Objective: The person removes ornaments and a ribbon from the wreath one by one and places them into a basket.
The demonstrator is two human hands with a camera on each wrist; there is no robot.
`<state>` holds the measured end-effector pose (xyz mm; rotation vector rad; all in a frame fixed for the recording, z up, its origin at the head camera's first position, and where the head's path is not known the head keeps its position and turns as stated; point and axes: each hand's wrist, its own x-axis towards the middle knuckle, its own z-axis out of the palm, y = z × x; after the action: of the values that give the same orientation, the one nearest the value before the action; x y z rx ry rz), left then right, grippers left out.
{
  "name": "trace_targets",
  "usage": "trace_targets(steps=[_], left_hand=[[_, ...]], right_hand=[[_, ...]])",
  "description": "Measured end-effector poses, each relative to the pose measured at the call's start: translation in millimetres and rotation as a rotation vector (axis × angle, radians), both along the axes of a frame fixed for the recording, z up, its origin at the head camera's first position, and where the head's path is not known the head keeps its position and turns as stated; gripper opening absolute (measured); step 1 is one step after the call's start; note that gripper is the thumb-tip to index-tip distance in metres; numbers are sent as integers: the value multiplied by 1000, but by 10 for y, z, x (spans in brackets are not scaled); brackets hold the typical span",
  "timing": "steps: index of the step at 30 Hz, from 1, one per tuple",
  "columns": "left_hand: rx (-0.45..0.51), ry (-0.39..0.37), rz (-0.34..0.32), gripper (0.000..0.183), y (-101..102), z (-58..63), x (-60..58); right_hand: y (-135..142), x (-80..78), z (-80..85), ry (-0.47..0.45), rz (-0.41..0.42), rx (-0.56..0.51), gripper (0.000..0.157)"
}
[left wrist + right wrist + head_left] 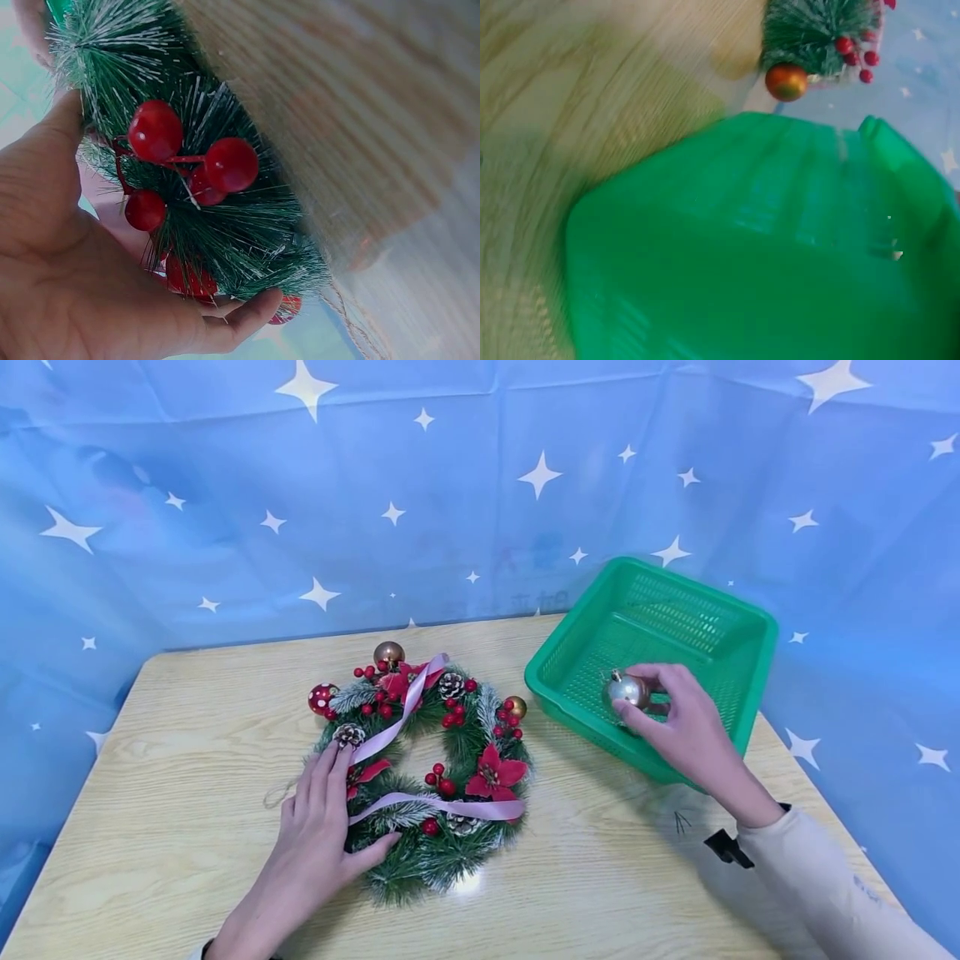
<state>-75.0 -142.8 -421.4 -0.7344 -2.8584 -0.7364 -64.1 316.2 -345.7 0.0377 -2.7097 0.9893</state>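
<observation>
A silver Christmas bauble (624, 688) is pinched between the thumb and fingers of my right hand (692, 727), over the inside of the green plastic basket (763, 668). Straight fingers of my left hand (318, 822) rest on the left side of a green Christmas wreath (457, 856), thumb spread toward its lower part. Pinecones, red flowers, a lilac ribbon (468, 808) and red berries (156, 131) decorate the wreath. In the left wrist view, its needles lie between thumb and fingers. The basket's outer wall (705, 262) hides the right hand and bauble in the right wrist view.
A brown bauble (389, 653), a red dotted bauble (322, 697) and a gold bauble (516, 707) sit at the wreath's outer edge. Everything stands on a wooden table (187, 760). Behind it hangs a blue star-patterned cloth (450, 468). A black strap end (727, 848) sticks out near the right cuff.
</observation>
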Motion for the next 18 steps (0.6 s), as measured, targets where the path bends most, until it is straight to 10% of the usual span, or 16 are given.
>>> trace_targets(steps=[18], left_hand=[[-8, -13, 4, 126, 1, 6, -3]], right_hand=[[154, -195, -93, -216, 128, 128, 35]])
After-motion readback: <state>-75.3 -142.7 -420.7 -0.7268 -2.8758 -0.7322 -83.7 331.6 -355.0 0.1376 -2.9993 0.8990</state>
